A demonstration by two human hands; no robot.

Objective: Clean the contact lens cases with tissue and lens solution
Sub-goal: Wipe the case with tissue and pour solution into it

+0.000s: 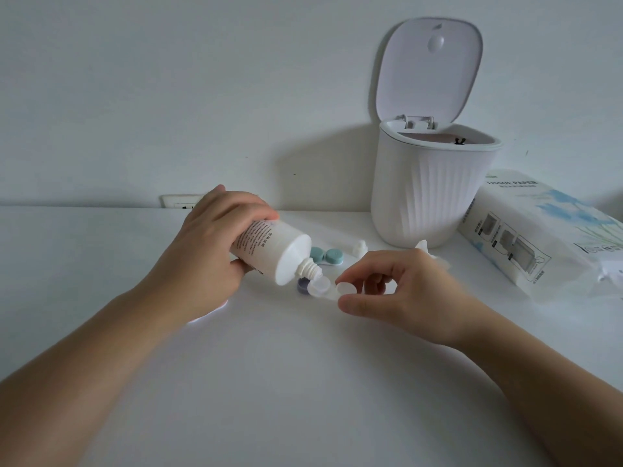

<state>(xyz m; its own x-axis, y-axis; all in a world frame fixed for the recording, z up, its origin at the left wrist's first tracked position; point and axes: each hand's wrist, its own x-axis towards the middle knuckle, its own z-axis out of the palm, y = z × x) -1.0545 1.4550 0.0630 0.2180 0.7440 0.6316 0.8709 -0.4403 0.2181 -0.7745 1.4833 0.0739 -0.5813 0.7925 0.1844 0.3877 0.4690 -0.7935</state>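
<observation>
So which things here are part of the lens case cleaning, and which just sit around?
In use:
solution bottle, tilted in the left hand
clear lens case, held by the right hand
teal lens case
tissue pack

Lying about:
open bin
wall socket

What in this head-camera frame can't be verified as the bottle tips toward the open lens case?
- Solution flow: at the bottle nozzle, too small to tell.
- Clear lens case: right well partly hidden by right hand fingers.
- Purple cap: mostly behind the nozzle.
- Bin contents: hidden by its rim.
- Tissue pack: cut off by right edge.
- Bottle print: blurred.
</observation>
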